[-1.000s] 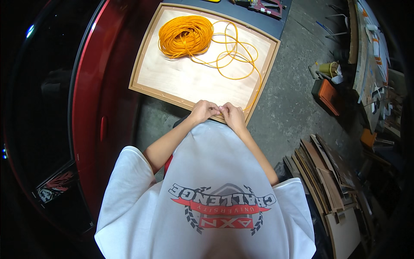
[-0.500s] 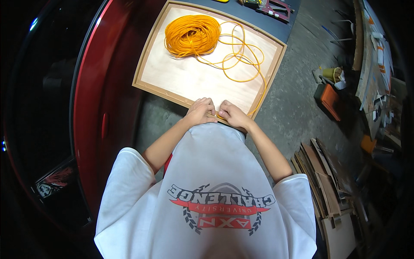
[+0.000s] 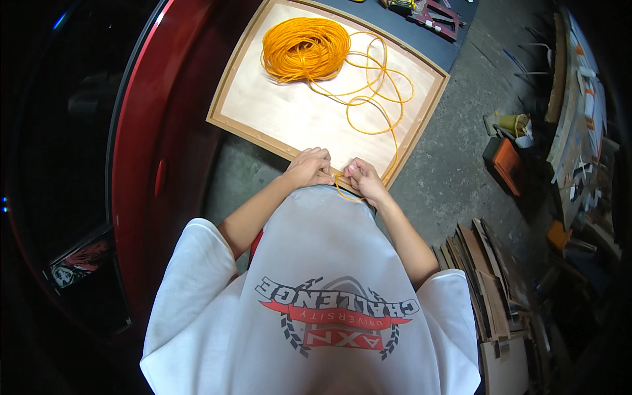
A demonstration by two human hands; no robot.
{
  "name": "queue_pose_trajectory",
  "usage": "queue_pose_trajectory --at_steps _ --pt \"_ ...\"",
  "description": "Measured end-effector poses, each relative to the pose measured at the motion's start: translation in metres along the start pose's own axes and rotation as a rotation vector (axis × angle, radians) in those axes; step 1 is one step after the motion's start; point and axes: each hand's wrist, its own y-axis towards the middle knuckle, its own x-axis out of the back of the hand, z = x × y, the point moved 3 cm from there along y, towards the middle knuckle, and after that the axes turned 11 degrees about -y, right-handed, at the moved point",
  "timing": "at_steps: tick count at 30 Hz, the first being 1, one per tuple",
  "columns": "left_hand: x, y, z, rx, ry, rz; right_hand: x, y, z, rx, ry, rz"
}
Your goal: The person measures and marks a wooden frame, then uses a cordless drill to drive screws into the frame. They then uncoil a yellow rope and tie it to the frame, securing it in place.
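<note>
A shallow wooden frame (image 3: pixel 249 136) with a pale panel inside lies in front of me. A thick coil of orange cord (image 3: pixel 306 51) rests at its far left, and loose loops of the cord trail to the right and down to the near edge. My left hand (image 3: pixel 309 168) is closed over the frame's near rim, its fingertips partly hidden. Just right of it, my right hand (image 3: pixel 366 180) pinches the cord with curled fingers. A small loop of cord hangs below that hand, against my white shirt.
Beyond the frame is a dark tabletop (image 3: pixel 461 49) with a red staple gun (image 3: pixel 440 18) and a yellow-black tool (image 3: pixel 401 5). A red vehicle panel (image 3: pixel 141 164) stands left. On the concrete floor at right are an orange-black box (image 3: pixel 503 166), a yellow container (image 3: pixel 513 123) and leaning boards (image 3: pixel 484 270).
My right hand has moved slightly right, away from the left hand, pulling up a small loop of cord. The left hand stays at the rim. The view has shifted slightly.
</note>
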Motion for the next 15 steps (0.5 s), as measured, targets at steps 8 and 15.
queue_pose_trajectory --at_steps 8,15 --pt "-0.003 0.020 -0.011 0.027 -0.013 0.103 -0.009 0.008 0.004 0.097 -0.368 -0.318" --pt "-0.010 0.031 -0.022 0.130 0.027 0.213 -0.029 -0.048 0.024 -0.036 -0.909 -0.435"
